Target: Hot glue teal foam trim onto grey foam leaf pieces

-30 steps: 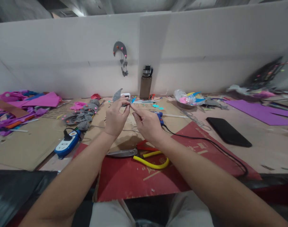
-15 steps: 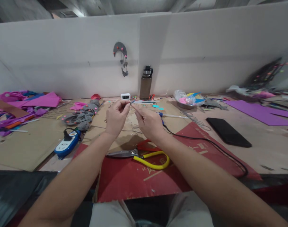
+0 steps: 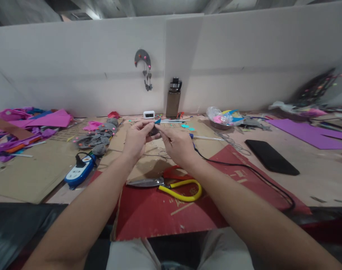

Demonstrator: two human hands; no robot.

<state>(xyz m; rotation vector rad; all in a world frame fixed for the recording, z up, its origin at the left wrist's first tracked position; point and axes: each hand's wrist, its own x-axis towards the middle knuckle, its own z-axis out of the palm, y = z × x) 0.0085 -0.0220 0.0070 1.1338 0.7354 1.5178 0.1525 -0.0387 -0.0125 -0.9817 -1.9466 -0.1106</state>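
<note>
My left hand and my right hand meet above the middle of the table, fingertips pinched together on a small grey felt piece with a bit of blue at its top. Both hands are closed on it. Most of the piece is hidden by my fingers. Just below my wrists lie scissors with yellow and red handles on a red sheet. A blue glue gun shows behind my right hand, its black cord running off to the right.
Grey felt shapes and a blue-white power strip lie to the left, with pink and purple sheets beyond. A brown bottle stands at the back wall. A black phone and purple sheet lie right.
The grey piece stood up above my left fingers a second ago; it is now turned down and tucked between both hands. My hands have dropped slightly and closed together.
</note>
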